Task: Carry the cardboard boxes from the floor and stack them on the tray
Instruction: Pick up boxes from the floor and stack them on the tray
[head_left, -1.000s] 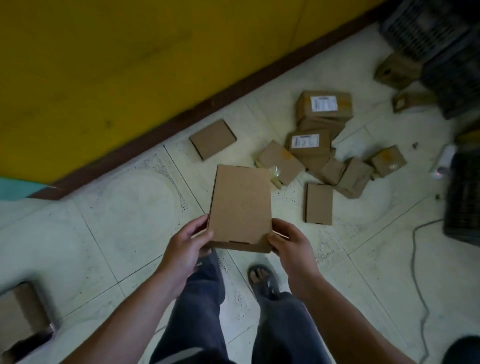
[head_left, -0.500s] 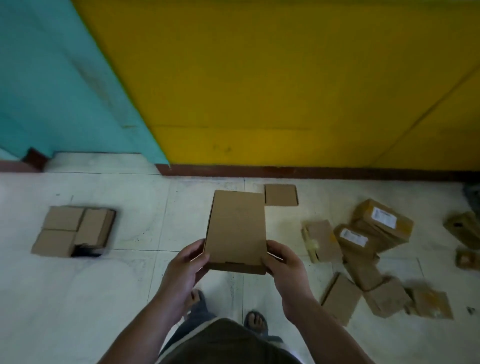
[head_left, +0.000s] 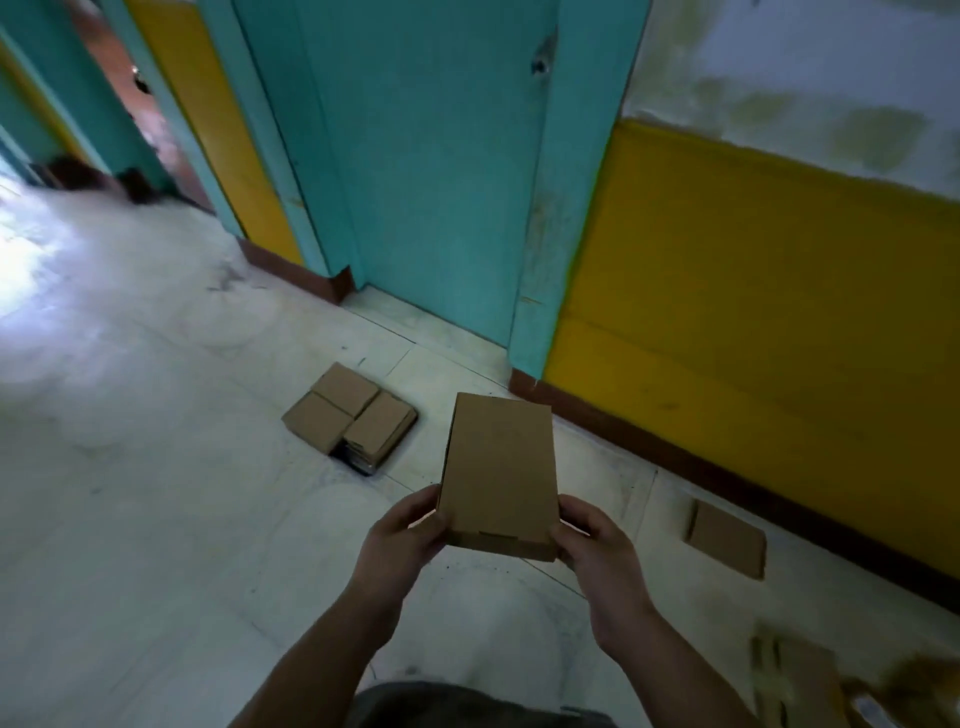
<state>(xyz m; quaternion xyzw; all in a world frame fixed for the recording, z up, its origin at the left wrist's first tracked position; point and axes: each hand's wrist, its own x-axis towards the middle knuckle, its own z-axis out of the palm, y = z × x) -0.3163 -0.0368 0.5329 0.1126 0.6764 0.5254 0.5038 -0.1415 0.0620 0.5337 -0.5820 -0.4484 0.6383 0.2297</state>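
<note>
**One flat box in both hands, in front of the door**

I hold a flat cardboard box (head_left: 498, 467) raised off the floor in front of the teal door (head_left: 441, 171), its long side pointing towards it. My left hand (head_left: 402, 535) curls round the near left corner and my right hand (head_left: 597, 545) grips the near right corner. The dark tray (head_left: 357, 461) sits on the floor before the door, a little to its left, carrying three stacked boxes (head_left: 345, 410). A loose box (head_left: 727, 538) lies right of the door, near the skirting.

No legible text or labels.
</note>
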